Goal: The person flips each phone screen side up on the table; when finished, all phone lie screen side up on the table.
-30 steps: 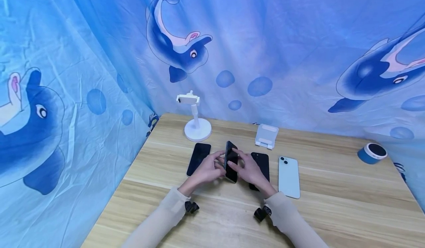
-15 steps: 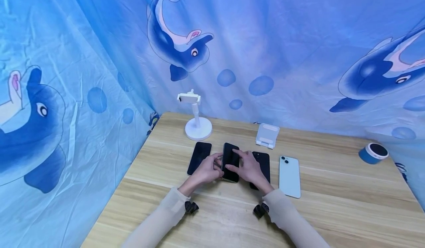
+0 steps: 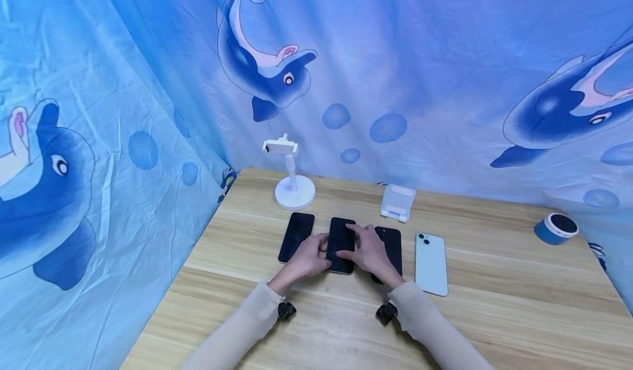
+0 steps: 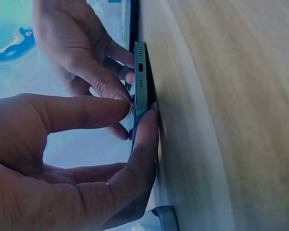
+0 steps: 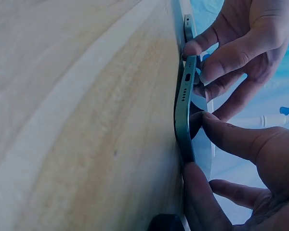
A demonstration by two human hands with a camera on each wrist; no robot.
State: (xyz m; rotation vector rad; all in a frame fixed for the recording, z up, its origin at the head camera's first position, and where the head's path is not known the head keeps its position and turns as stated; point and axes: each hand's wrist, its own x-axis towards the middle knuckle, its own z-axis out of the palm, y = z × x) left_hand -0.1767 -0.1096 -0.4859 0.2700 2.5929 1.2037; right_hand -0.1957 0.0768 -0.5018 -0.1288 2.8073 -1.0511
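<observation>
You are in a booth-like, curtained space: blue dolphin-print cloth [image 3: 435, 56] hangs beyond and left of your wood-grain table [image 3: 504, 304].

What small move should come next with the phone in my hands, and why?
I'd probably ease the held phone gently flat onto the table: it is face up and nearly level, held between your left hand and right hand very close to the surface.
</observation>
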